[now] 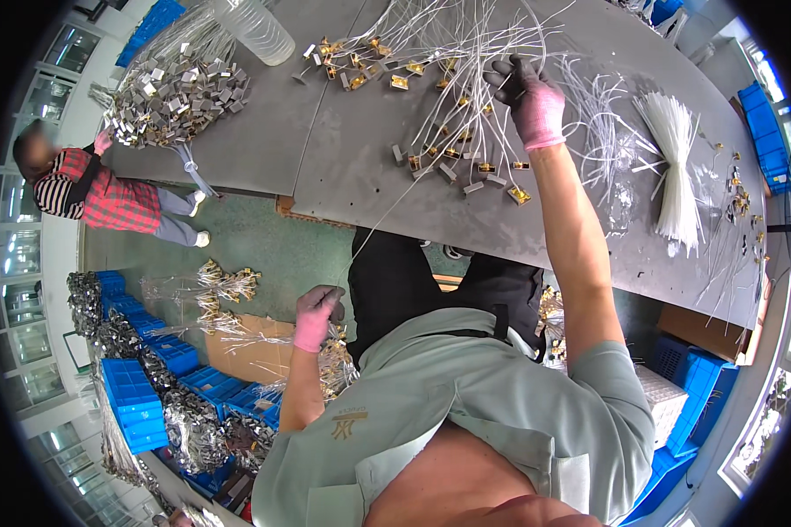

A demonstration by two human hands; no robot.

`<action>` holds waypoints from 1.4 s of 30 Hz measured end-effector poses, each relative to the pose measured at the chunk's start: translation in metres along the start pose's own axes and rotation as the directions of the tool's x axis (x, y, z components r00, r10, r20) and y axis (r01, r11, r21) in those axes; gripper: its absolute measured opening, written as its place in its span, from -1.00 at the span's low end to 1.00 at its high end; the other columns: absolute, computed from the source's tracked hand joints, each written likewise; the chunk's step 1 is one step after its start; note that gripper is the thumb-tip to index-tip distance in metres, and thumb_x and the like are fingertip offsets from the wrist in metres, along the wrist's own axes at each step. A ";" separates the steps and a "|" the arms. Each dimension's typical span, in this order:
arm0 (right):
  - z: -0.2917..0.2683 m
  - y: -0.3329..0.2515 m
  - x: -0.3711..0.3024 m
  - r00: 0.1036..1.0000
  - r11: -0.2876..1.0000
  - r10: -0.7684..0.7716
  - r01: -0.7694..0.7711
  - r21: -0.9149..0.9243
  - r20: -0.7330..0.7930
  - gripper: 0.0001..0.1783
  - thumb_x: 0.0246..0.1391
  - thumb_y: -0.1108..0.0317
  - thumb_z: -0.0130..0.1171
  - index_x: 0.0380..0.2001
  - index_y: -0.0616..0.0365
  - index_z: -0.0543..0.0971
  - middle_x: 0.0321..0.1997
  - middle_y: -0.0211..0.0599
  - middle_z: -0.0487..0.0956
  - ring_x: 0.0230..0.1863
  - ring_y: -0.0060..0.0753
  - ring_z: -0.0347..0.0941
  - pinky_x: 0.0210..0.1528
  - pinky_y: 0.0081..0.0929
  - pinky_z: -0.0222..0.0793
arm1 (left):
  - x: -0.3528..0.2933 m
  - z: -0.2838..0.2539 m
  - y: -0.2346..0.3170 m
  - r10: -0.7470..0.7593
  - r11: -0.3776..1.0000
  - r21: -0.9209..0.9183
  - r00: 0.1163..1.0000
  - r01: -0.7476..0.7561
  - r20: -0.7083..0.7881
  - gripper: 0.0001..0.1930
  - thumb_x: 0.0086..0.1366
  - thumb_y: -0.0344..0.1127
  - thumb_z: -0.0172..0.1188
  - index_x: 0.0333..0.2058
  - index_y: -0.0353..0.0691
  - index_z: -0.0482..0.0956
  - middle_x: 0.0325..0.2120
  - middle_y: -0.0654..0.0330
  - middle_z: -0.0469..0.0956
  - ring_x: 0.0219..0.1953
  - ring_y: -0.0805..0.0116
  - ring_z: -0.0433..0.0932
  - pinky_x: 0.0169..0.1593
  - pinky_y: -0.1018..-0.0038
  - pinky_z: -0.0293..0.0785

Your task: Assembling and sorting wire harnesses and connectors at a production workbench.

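Note:
My left hand (318, 316), in a pink glove with dark grey fingers, is closed beside my left thigh. A thin white wire (385, 215) runs from near its fingertips up to the table edge. Over the table, my right hand (532, 104) in a matching glove has its fingers curled among loose white wires (466, 66); what lies between them is too small to make out. Under and left of that hand, several small grey blocks with brass-coloured parts (448, 173) are spread near the table's front edge. More brass-coloured pieces (399, 83) sit farther back at the wire ends.
On the grey table (343, 189), a white wire bundle (677, 176) lies right, a heap of grey-block parts (180, 97) left, near a clear plastic container (259, 33). A person (97, 189) stands at the left end. Blue crates (132, 404) and wired parts on cardboard (246, 347) are below left.

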State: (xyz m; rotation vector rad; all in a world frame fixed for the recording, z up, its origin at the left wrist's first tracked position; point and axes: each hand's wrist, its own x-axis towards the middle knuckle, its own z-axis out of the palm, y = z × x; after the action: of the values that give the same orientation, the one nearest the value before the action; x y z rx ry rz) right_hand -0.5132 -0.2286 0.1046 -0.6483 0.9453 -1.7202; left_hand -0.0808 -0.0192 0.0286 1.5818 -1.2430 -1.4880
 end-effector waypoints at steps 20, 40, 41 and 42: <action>0.042 0.024 -0.070 0.967 0.820 0.178 -0.044 -0.571 0.181 -0.77 0.13 0.25 0.19 -0.42 0.22 0.58 -0.65 -0.54 0.41 -0.67 -0.76 0.21 -0.62 -0.72 0.11 | 0.056 0.049 0.052 0.057 0.912 -0.411 0.989 0.003 0.133 -0.63 0.37 -0.13 -0.01 -0.07 -0.36 0.43 -0.63 0.21 0.39 -0.68 0.37 0.39 -0.59 0.49 0.33; -0.002 0.034 -0.014 0.989 0.646 0.145 -0.067 -0.761 0.036 -0.64 0.16 0.17 0.09 -0.27 0.32 0.58 -0.63 -0.33 0.49 -0.59 -0.58 0.32 -0.48 -0.54 0.30 | 0.220 0.162 0.158 0.603 0.681 0.428 0.787 -0.594 0.133 -0.47 0.29 0.03 0.11 0.03 -0.28 0.38 -0.18 -0.04 0.54 -0.10 0.11 0.52 0.00 0.33 0.40; -0.016 0.024 -0.013 0.995 0.685 0.029 0.048 -0.727 0.092 -0.67 0.18 0.19 0.07 -0.25 0.27 0.59 -0.67 -0.41 0.43 -0.61 -0.65 0.27 -0.54 -0.63 0.20 | 0.233 0.160 0.161 0.674 0.522 0.574 0.718 -0.631 0.176 -0.42 0.26 0.05 0.14 0.09 -0.25 0.35 -0.09 -0.11 0.51 -0.01 0.00 0.49 0.07 0.27 0.37; -0.026 0.014 -0.019 0.982 0.710 -0.142 0.191 -0.678 0.129 -0.70 0.19 0.25 0.01 -0.28 0.28 0.59 -0.65 -0.48 0.40 -0.61 -0.69 0.25 -0.58 -0.66 0.13 | 0.251 0.156 0.164 0.564 0.583 0.598 0.804 -0.550 0.190 -0.35 0.22 0.03 0.17 0.17 -0.22 0.26 0.03 -0.13 0.43 0.12 -0.09 0.38 0.17 0.20 0.28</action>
State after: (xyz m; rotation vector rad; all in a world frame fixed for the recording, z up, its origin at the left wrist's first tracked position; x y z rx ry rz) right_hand -0.5202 -0.2055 0.0789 -1.3072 1.5391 -1.4500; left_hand -0.2882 -0.2846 0.0562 1.3432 -2.1431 -0.6524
